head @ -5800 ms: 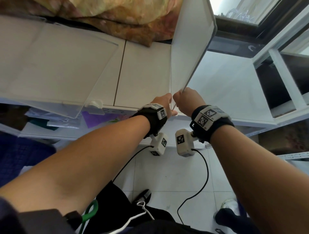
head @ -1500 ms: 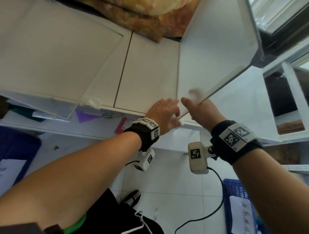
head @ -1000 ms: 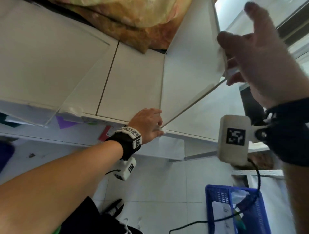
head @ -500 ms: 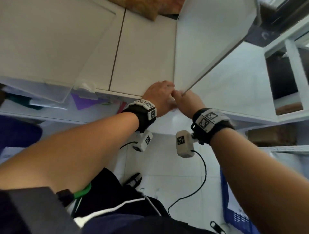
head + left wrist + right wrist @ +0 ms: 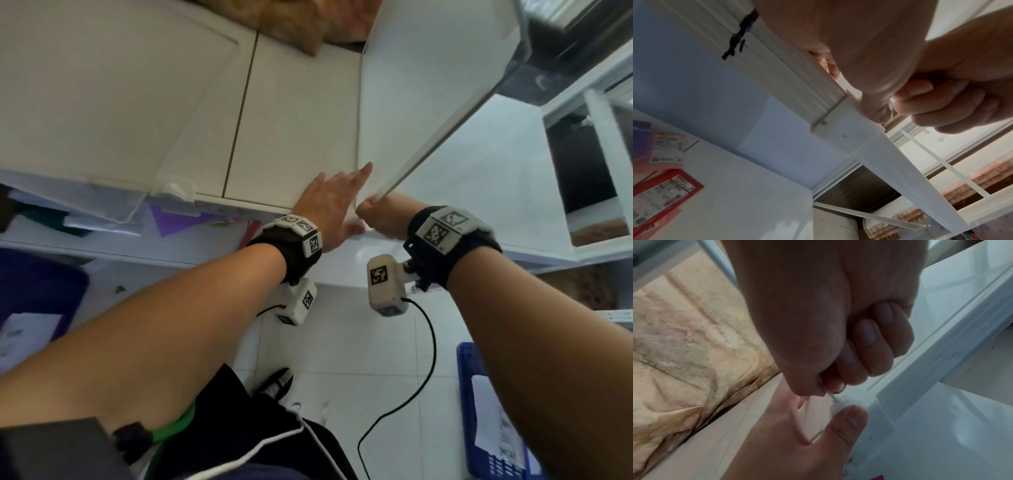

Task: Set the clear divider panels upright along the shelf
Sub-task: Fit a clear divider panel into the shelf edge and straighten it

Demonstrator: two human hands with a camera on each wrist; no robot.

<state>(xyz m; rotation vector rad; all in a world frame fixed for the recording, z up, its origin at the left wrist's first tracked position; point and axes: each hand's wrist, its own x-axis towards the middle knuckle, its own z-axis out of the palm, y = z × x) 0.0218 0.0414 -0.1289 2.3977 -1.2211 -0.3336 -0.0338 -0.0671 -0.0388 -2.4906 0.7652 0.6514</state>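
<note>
A clear divider panel (image 5: 428, 85) stands on edge on the white shelf (image 5: 291, 120), leaning slightly to the right. My right hand (image 5: 380, 216) pinches its near bottom corner with curled fingers (image 5: 865, 337). My left hand (image 5: 337, 192) lies flat on the shelf's front edge, its straight fingers against the panel's left face. In the right wrist view its thumb (image 5: 846, 418) is beside a small white clip (image 5: 838, 402) at the panel's foot. A second clear panel (image 5: 102, 96) stands tilted at the left with a white clip (image 5: 174, 190) at its near corner.
A patterned blanket (image 5: 308, 24) lies at the back of the shelf. Papers and a purple sheet (image 5: 178, 222) sit on the lower shelf. A blue basket (image 5: 496, 411) stands on the tiled floor at the right. A white shelf frame (image 5: 599, 120) rises at the far right.
A second ago my right hand was up at the panel's top edge; it has come down to the near bottom corner. My left hand's fingers have stretched out flat beside the panel.
</note>
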